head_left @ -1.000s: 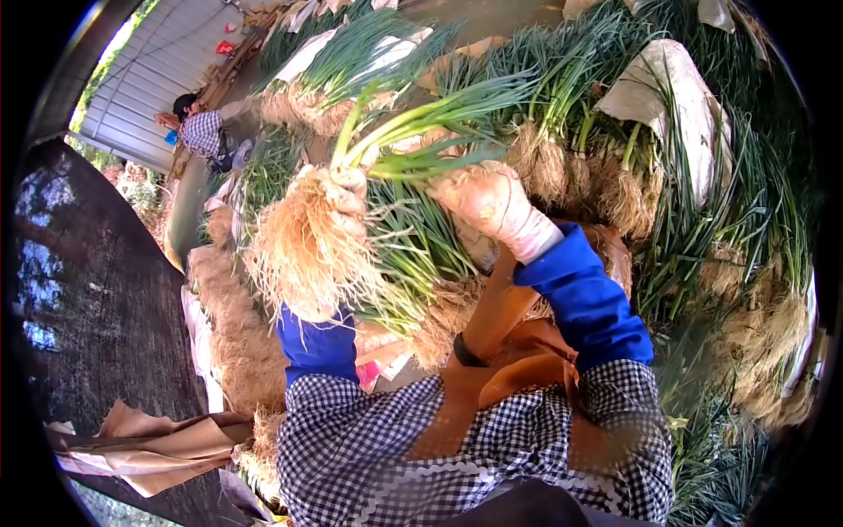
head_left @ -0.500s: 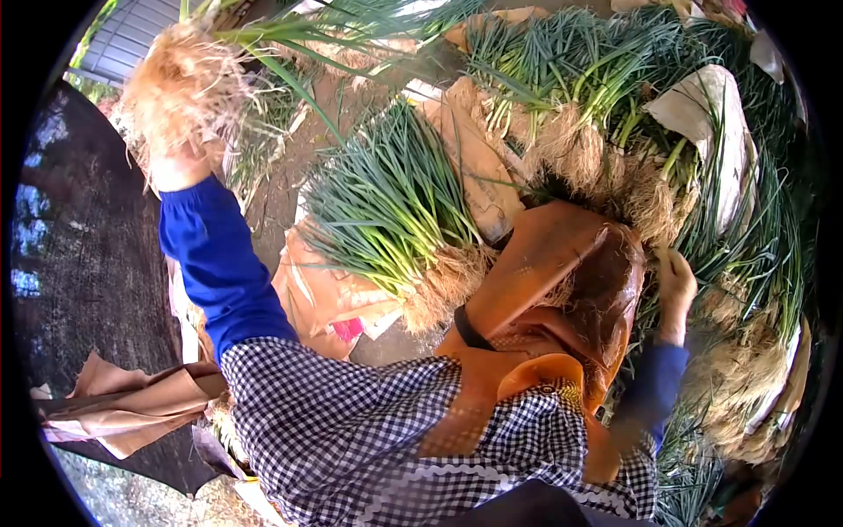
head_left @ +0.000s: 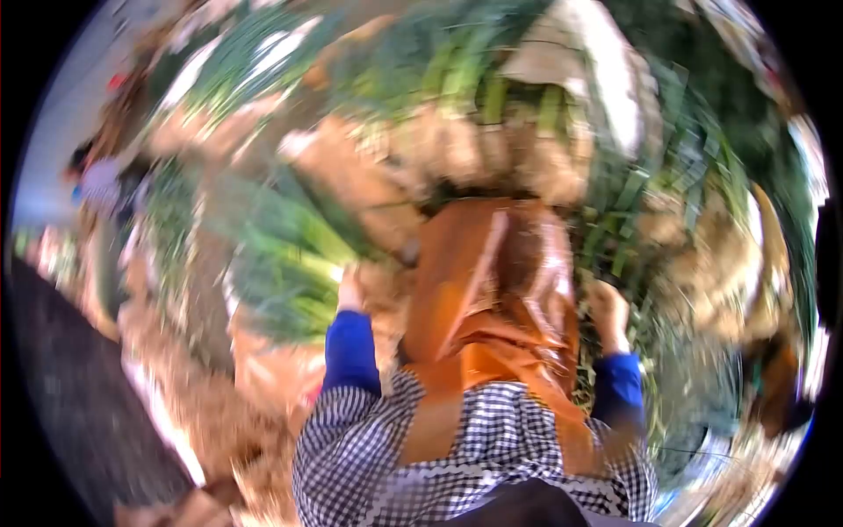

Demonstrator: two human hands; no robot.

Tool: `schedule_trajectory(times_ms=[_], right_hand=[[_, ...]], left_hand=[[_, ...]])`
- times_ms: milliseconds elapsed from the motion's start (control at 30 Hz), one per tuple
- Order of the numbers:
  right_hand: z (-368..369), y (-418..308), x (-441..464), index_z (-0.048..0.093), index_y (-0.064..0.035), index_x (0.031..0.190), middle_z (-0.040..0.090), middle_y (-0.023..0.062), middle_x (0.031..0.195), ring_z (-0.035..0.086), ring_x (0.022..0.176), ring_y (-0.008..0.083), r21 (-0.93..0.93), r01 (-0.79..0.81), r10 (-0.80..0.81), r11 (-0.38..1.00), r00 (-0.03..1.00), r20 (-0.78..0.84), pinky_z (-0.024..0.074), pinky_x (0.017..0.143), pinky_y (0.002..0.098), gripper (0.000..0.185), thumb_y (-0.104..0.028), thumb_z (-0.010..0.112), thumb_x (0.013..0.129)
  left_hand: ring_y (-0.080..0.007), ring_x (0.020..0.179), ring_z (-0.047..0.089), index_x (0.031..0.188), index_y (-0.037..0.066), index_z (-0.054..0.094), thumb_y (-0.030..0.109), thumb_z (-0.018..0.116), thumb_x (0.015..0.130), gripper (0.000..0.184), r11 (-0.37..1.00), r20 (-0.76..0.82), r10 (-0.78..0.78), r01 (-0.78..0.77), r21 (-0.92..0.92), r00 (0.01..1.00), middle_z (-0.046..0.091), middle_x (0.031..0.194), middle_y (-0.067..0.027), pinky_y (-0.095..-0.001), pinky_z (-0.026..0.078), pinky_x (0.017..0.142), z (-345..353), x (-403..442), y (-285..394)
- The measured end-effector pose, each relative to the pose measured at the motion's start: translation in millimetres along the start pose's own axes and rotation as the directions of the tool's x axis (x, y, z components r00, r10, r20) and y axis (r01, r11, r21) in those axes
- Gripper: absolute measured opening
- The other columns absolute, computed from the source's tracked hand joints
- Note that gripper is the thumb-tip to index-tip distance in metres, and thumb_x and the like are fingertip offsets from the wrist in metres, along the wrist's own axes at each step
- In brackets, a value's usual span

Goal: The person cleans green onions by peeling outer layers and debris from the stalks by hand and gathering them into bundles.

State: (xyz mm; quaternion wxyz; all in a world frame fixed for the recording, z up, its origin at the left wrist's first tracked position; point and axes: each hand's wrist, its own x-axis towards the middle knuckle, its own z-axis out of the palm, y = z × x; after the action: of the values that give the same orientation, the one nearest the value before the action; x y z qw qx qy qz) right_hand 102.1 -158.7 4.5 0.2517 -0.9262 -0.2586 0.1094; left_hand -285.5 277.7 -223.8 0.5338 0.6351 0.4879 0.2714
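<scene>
My left hand (head_left: 350, 290) is at the root end of a pile of green onions (head_left: 294, 255), left of my lap. Its fingers look closed round the base of a bunch, though motion smears them. The leaves fan out up and to the left. Curled beside the right edge of the orange apron (head_left: 457, 272), my right hand (head_left: 608, 314) is near loose leaves and stems. Whatever it may hold is hidden. Blue sleeve cuffs cover both wrists.
More green onions (head_left: 461, 66) with tan roots lie ahead of my lap. Another rooty heap (head_left: 702, 263) stands on the right. A white sheet (head_left: 615, 79) lies over part of the onions. Dark cloth (head_left: 79, 386) hangs at left, and a person (head_left: 101, 184) is in the far left.
My left hand has come down from the upper left, where it held up a rooted bunch of green onions, to the pile. The view has turned and blurred. My right hand stays beside the apron.
</scene>
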Motion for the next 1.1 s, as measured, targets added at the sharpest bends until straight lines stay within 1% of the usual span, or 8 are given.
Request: schedule_trajectory(times_ms=[67,167,333,500,600,700,800,1100], right_hand=[[7,-12,18,0.063,-0.0082,0.079,0.062,0.0151,0.078,0.06,0.077,0.0338,-0.218,0.18,-0.123,0.959,0.96,0.25,0.048,0.065,0.0431,0.021,-0.025,0.051,0.083],[93,31,41,0.064,-0.005,0.073,0.064,0.0149,0.086,0.061,0.084,0.0318,-0.264,0.517,-0.518,0.814,0.852,0.072,0.0486,0.07,0.042,0.017,-0.017,0.052,0.077],[107,241,-88,0.06,-0.0055,0.11,0.058,0.0149,0.113,0.052,0.108,0.0323,-0.497,0.204,-0.021,0.843,0.937,0.349,0.0394,0.095,0.0408,0.035,-0.024,0.049,0.083],[0,170,-74,0.061,-0.0023,0.107,0.059,0.0182,0.112,0.055,0.105,0.0324,-0.256,-0.114,0.28,0.96,0.365,0.888,0.0429,0.089,0.039,0.041,-0.034,0.047,0.085],[-57,153,-17,0.057,-0.0046,0.081,0.055,0.0091,0.079,0.056,0.073,0.0199,-0.494,0.605,-0.049,0.625,0.662,0.748,0.0465,0.062,0.0295,0.026,-0.025,0.043,0.088],[-127,146,53,0.058,-0.0068,0.092,0.057,0.0082,0.079,0.058,0.066,0.0189,-0.861,0.091,-0.095,0.501,0.994,0.05,0.0498,0.06,0.0312,0.022,-0.025,0.047,0.089],[-181,102,101,0.059,-0.0097,0.101,0.062,0.0096,0.081,0.062,0.069,0.0261,-0.525,-0.37,0.235,0.767,0.922,-0.306,0.0509,0.066,0.0387,0.028,-0.032,0.057,0.085],[-137,-17,4,0.062,-0.0097,0.081,0.064,0.0064,0.064,0.061,0.054,0.0231,0.522,-0.027,0.222,0.853,0.922,-0.316,0.0492,0.053,0.0326,0.024,-0.034,0.065,0.08]], left_hand=[[-0.0243,0.109,0.051,0.12,0.004,0.05,0.028,0.04,0.092,0.038,0.576,0.221,-0.563,0.57,-0.586,0.796,0.052,0.123,-0.0133,-0.035,0.042,0.092,29,-55,22],[-0.0269,0.114,0.049,0.124,-0.001,0.046,0.029,0.035,0.092,0.046,0.501,0.558,-0.289,0.62,-0.604,0.778,0.051,0.125,-0.0176,-0.0371,0.037,0.098,5,-23,-78],[-0.0247,0.094,0.056,0.106,0.002,0.056,0.014,0.041,0.088,0.026,0.875,0.178,-0.379,0.414,-0.25,0.908,0.06,0.106,-0.0119,-0.0349,0.043,0.086,-2,-21,-47],[-0.024,0.081,0.057,0.094,0.001,0.06,0.021,0.044,0.089,0.026,0.608,0.062,-0.614,0.522,-0.598,0.787,0.063,0.092,-0.0127,-0.0352,0.047,0.074,22,-50,49],[-0.0236,0.086,0.056,0.1,-0.001,0.058,0.018,0.047,0.088,0.025,0.728,-0.117,-0.646,0.563,-0.391,0.754,0.061,0.098,-0.0143,-0.0337,0.046,0.079,24,-49,90],[-0.0234,0.089,0.056,0.104,-0.002,0.058,0.016,0.05,0.087,0.026,0.782,-0.25,-0.623,0.581,-0.224,0.741,0.061,0.102,-0.0154,-0.0327,0.045,0.082,27,-42,116],[-0.0184,0.094,0.056,0.111,0.0,0.055,0.011,0.057,0.082,0.031,0.959,-0.325,-0.028,-0.067,-0.275,0.945,0.059,0.105,-0.0118,-0.0337,0.042,0.084,58,-23,154],[-0.0184,0.089,0.061,0.115,-0.001,0.054,0.03,0.05,0.092,0.039,0.91,0.785,0.245,0.143,-0.388,0.569,0.06,0.108,-0.0112,-0.0313,0.049,0.081,269,-153,391]])
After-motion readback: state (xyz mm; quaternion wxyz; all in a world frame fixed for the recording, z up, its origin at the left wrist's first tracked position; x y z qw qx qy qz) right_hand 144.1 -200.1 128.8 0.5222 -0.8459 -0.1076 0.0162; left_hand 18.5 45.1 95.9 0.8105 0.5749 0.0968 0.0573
